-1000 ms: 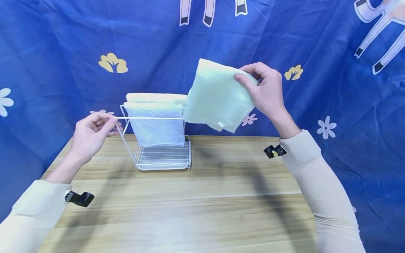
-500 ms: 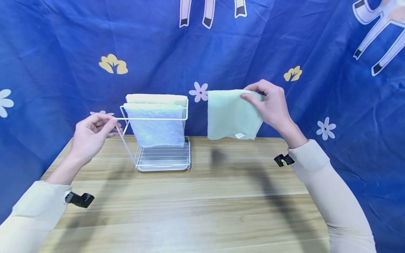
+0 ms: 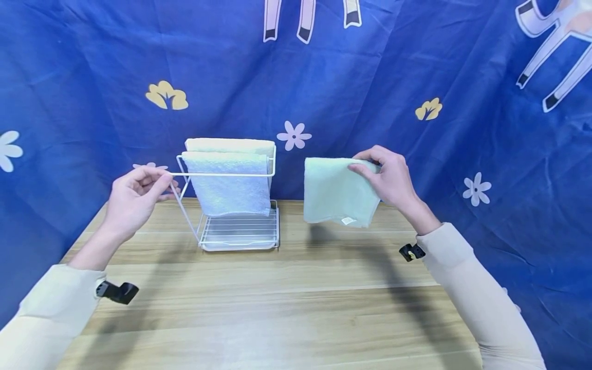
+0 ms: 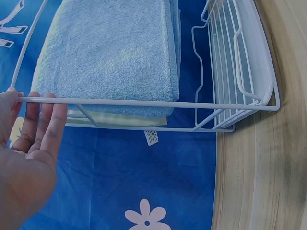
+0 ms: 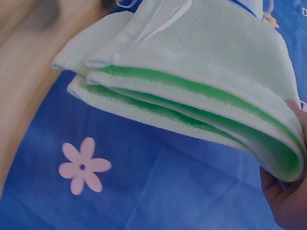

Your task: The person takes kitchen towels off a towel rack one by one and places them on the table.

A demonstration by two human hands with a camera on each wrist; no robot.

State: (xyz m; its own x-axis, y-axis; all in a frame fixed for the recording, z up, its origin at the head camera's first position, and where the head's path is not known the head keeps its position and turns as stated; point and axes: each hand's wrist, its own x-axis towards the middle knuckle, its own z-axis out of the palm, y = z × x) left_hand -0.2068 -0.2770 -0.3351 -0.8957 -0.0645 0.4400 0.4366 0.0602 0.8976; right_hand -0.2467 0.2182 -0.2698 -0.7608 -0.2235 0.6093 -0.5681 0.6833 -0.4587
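A folded pale green towel (image 3: 339, 192) hangs from my right hand (image 3: 388, 174), which pinches its top right corner between thumb and fingers. In the right wrist view the towel (image 5: 206, 52) shows several folded layers and a white label. My left hand (image 3: 136, 198) grips the upper left corner of a white wire rack (image 3: 222, 174); in the left wrist view, fingers (image 4: 50, 127) lie against its bar. Over the rack's bars hang a light blue towel (image 3: 228, 187) and, behind it, a pale cream towel (image 3: 226, 144). The green towel is to the right of the rack, above the table.
A wood-grain table (image 3: 259, 318) carries the rack, whose wire base sits in a white tray (image 3: 238, 246). Close behind stands a blue curtain (image 3: 222, 72) printed with flowers and animal legs. Another stretch of curtain hangs along the right side.
My right hand has moved the green towel right and then down, away from the rack; the towel now hangs straighter. My left hand and the rack have stayed put.
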